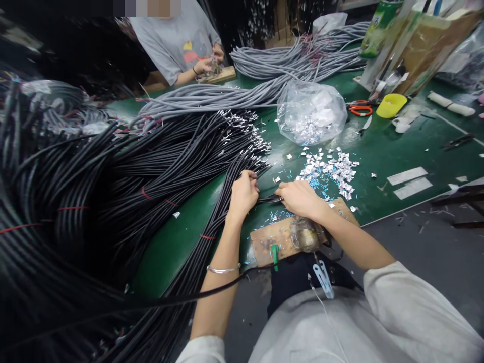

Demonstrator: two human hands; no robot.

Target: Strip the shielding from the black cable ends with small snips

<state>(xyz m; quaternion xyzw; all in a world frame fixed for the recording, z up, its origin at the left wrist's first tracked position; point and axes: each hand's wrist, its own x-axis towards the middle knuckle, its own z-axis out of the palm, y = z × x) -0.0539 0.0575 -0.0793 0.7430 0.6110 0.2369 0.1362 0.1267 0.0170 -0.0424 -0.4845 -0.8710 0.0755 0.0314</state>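
My left hand is closed round a thin black cable near its stripped end. Facing it, my right hand is closed too, pinching the same cable's tip; what else it holds is hidden. Both hands hover just above a wooden board at the near edge of the green table. A big sheaf of black cables with foil-wrapped ends lies to the left, touching my left hand. Scraps of foil and blue bits lie scattered just beyond my right hand.
Grey cable bundles cross the far table. A clear bag of foil scraps, orange scissors and a yellow cup stand at the right. Another person in a grey shirt works at the far side.
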